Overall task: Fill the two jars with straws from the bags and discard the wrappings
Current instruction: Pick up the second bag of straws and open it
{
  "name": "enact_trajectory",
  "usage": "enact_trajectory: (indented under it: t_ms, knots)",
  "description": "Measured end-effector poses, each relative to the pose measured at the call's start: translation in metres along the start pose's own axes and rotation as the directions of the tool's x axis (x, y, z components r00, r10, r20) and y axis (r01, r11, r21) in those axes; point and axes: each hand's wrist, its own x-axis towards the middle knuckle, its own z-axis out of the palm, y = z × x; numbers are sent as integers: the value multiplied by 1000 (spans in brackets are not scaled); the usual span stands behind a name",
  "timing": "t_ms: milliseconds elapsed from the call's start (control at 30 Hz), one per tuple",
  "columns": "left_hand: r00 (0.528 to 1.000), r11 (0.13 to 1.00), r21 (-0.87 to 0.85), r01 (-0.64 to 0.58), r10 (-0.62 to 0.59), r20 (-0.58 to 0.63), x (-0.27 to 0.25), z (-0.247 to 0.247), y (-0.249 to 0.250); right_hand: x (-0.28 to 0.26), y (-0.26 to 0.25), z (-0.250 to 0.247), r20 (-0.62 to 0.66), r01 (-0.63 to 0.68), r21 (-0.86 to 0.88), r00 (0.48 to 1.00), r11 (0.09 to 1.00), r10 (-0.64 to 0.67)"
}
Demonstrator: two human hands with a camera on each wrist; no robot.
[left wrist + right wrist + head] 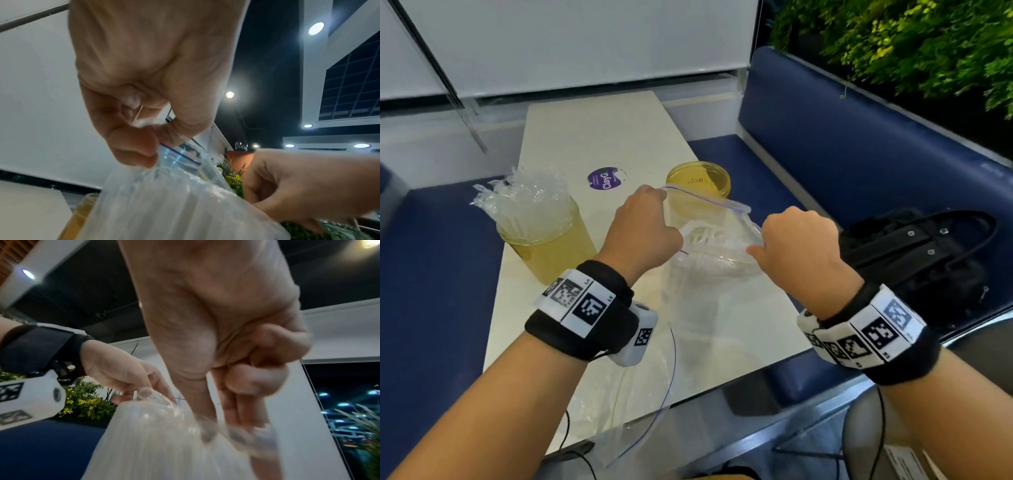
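A clear zip bag (717, 240) of wrapped straws stands held above the table's middle. My left hand (643, 226) pinches the far-left edge of its mouth; the left wrist view shows thumb and fingers closed on the bag's (174, 194) blue-lined rim. My right hand (799, 240) pinches the near-right edge of the mouth, its fingertips (242, 423) on the bag (154, 443). A yellow-tinted jar (544, 236) at left is packed with wrapped straws. A second yellow jar (698, 180), empty as far as I see, stands behind the bag.
An empty flat zip bag (650, 387) lies on the white table (602, 137) near its front edge. A purple sticker (606, 179) is on the tabletop. A black bag (914, 253) sits on the blue bench at right.
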Motion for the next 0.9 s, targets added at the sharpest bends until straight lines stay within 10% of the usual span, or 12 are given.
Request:
enact_trajectory:
  t_ms: [200, 433, 600, 700, 900]
  knots:
    - [973, 978, -72, -197, 204, 108, -4, 12, 20, 16, -24, -8, 62, 145, -12, 988, 989, -144]
    - [992, 992, 4, -129, 129, 3, -1, 11, 6, 7, 7, -2, 110, -89, -18, 990, 996, 90]
    - [968, 968, 89, -235, 226, 108, -12, 17, 14, 13, -4, 10, -1, 66, 279, 998, 958, -69]
    - [951, 951, 100, -294, 280, 132, -19, 25, 15, 20, -23, 22, 154, 55, 503, 976, 863, -153]
    - [935, 942, -75, -327, 334, 117, -29, 36, 4, 26, -37, 52, 579, -102, 306, 809, 947, -100]
